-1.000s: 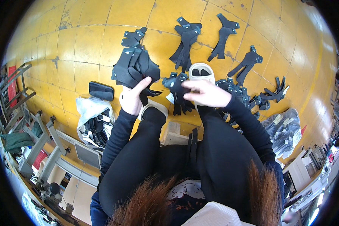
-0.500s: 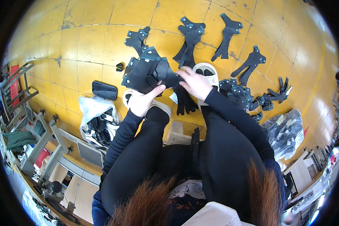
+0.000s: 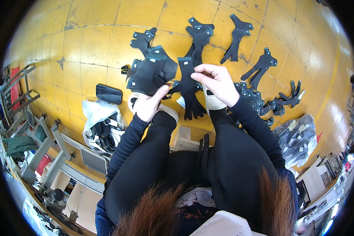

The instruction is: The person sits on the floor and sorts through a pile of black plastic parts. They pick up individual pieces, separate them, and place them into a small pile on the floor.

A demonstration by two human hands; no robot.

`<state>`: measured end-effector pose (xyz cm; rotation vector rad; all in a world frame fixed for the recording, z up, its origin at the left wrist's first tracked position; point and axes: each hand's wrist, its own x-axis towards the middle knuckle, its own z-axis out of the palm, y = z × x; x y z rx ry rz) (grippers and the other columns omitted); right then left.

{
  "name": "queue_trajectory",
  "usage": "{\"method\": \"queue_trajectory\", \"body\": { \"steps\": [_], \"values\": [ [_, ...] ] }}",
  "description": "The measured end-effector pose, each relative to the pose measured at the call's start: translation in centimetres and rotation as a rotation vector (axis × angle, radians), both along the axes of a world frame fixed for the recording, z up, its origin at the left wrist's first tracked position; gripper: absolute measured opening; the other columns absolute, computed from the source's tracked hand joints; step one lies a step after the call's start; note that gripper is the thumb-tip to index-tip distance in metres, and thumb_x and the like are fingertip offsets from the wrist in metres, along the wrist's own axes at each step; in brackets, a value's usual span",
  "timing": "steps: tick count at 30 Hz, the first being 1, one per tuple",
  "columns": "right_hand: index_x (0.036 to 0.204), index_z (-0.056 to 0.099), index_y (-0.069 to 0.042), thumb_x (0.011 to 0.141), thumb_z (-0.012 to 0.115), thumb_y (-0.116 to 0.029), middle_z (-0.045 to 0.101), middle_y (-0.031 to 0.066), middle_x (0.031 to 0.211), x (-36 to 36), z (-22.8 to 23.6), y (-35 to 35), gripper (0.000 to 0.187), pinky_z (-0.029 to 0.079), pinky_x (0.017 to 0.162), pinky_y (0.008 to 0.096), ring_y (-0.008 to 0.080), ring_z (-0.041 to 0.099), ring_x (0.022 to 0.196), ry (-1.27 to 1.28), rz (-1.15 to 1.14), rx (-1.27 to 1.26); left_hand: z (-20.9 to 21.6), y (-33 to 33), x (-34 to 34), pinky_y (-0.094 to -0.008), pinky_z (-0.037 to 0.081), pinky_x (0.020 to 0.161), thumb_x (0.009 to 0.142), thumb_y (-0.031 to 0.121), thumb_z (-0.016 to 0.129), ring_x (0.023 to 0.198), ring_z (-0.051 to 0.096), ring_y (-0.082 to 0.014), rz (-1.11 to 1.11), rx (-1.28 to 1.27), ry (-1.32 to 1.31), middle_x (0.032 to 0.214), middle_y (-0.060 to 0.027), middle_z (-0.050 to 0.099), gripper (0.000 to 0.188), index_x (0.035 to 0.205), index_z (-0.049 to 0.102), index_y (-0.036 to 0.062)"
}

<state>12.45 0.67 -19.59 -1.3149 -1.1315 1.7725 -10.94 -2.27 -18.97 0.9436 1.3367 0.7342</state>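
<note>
My left hand [image 3: 150, 106] is closed on a fanned stack of black fabric pieces [image 3: 146, 76] with dark green edges and small white labels. Its thumb lies over the near side of the stack. Between thumb and fingers, my right hand [image 3: 220, 86] pinches a single black fabric strap piece [image 3: 186, 72], held upright just right of the stack. The strap's top end carries a green edge and a white label. Below it, more black pieces with split ends [image 3: 193, 107] hang or lie between my feet; where they join the strap I cannot tell.
Branched black fabric pieces [image 3: 236, 39] lie in groups on the yellow tiled floor [image 3: 94, 43]. A dark phone-shaped object [image 3: 109, 94] and an open plastic bag [image 3: 96, 114] are at left. Piled pieces [image 3: 247, 98] and a filled clear bag [image 3: 297, 137] are at right. Metal frames [image 3: 23, 84] stand far left.
My right hand has drawn the strap piece away from the stack to the right and turned, fingers now pinching it. My left hand stays almost in place with the stack.
</note>
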Motion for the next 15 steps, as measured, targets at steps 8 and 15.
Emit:
{"method": "queue_trajectory", "body": {
  "steps": [8, 15],
  "values": [
    [0.093, 0.064, 0.002, 0.087, 0.066, -0.010, 0.062, 0.0001, 0.086, 1.4, -0.6, -0.1, 0.014, 0.044, 0.069, 0.0230, 0.0070, 0.056, 0.077, -0.099, 0.173, 0.060, 0.2, 1.0, -1.0, -0.0353, 0.049, 0.084, 0.095, 0.012, 0.051, 0.086, 0.064, -0.0245, 0.111, 0.089, -0.290, 0.091, -0.0164, 0.066, 0.021, 0.102, 0.057, -0.0062],
    [0.100, 0.068, -0.003, 0.081, 0.070, -0.020, 0.070, 0.0137, 0.090, -0.1, -4.6, -2.1, 0.025, 0.048, 0.080, 0.0328, 0.0217, 0.066, 0.089, -0.150, 0.853, -0.101, 1.1, 1.0, 0.0, -0.0380, 0.051, 0.082, 0.092, 0.020, 0.057, 0.081, 0.064, -0.0269, 0.024, 0.036, -0.233, 0.090, -0.0201, 0.066, 0.030, 0.107, 0.056, -0.0060]
  ]
}}
